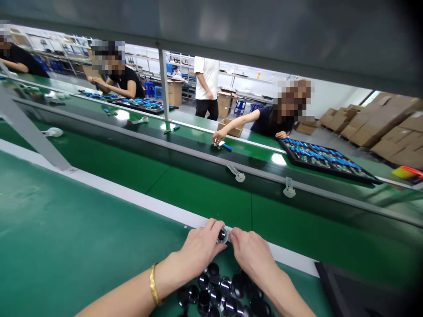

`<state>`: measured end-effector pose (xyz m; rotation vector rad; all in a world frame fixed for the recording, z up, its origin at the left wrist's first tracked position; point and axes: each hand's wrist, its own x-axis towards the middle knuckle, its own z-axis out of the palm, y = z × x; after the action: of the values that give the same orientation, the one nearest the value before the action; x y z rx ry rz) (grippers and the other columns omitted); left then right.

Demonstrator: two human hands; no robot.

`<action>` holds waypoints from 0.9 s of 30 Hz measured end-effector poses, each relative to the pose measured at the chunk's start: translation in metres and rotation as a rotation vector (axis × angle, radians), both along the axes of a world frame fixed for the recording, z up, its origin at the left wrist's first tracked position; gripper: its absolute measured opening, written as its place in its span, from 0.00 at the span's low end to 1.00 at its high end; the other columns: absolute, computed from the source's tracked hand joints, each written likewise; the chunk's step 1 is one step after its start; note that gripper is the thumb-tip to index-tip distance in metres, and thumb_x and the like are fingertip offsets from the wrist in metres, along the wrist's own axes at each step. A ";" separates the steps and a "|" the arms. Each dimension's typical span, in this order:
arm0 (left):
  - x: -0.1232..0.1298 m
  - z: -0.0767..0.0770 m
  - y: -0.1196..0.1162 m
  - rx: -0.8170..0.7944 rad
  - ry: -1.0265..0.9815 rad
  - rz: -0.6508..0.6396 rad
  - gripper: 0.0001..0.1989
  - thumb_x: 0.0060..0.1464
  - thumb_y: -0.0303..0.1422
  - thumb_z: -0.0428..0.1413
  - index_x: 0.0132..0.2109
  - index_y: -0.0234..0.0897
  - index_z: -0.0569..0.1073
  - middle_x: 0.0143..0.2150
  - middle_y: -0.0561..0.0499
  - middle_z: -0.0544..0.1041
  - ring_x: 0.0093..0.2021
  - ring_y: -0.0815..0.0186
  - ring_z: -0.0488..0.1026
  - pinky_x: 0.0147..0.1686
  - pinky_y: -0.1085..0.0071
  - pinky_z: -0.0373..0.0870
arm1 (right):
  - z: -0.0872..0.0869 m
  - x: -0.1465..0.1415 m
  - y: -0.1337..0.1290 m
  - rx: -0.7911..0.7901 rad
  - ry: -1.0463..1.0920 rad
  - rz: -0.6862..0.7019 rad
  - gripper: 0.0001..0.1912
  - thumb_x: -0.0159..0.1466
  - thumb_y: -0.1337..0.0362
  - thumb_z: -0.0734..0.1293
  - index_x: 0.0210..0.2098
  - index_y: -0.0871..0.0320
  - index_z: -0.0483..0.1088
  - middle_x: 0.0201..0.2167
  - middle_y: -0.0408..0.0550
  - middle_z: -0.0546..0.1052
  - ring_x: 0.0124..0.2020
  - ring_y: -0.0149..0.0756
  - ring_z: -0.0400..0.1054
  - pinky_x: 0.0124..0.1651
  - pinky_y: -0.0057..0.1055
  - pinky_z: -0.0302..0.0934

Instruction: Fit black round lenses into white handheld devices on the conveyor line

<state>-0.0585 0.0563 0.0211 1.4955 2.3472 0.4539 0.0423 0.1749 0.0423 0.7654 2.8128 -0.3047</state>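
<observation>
A long green bench mat fills the near foreground, ending ahead at a white edge strip. Beyond that strip runs a green conveyor belt under a grey rail. The mat gives wide open room to the left of the hands, while a black tray corner closes the lower right, just beside the right hand. Across the belt, a co-worker's hand reaches toward a small white-and-blue part, near a black tray of blue components.

Both hands are narrow, pinching from opposite sides. The left hand, with a gold bangle on its wrist, and the right hand hold a small round black part between them, right by the white strip. Its round face tilts up and toward the left hand; any long axis is too hidden to tell. A heap of glossy black round parts lies on the mat directly below both hands.
</observation>
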 end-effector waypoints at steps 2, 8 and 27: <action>0.002 -0.001 -0.002 -0.004 0.007 -0.002 0.17 0.57 0.33 0.53 0.52 0.42 0.59 0.48 0.50 0.68 0.42 0.58 0.73 0.37 0.64 0.71 | 0.004 -0.003 -0.002 0.000 -0.007 0.022 0.19 0.67 0.65 0.51 0.34 0.58 0.72 0.30 0.58 0.78 0.32 0.47 0.72 0.30 0.34 0.52; 0.007 -0.008 -0.002 0.002 -0.019 -0.009 0.14 0.57 0.31 0.51 0.50 0.40 0.58 0.47 0.49 0.68 0.39 0.60 0.72 0.35 0.66 0.71 | 0.003 -0.006 0.003 -0.161 0.029 0.012 0.17 0.62 0.68 0.55 0.26 0.58 0.72 0.26 0.57 0.77 0.30 0.45 0.70 0.29 0.33 0.50; -0.001 -0.014 -0.005 0.026 -0.020 -0.067 0.14 0.56 0.30 0.52 0.49 0.41 0.59 0.45 0.50 0.69 0.40 0.60 0.72 0.37 0.65 0.70 | -0.026 0.004 0.020 -0.936 0.254 0.029 0.12 0.58 0.60 0.58 0.21 0.58 0.63 0.16 0.37 0.57 0.20 0.28 0.49 0.24 0.26 0.44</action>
<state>-0.0596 0.0511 0.0070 1.5688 2.2768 0.4815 0.0465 0.1947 0.0161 0.4642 2.4142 -1.6340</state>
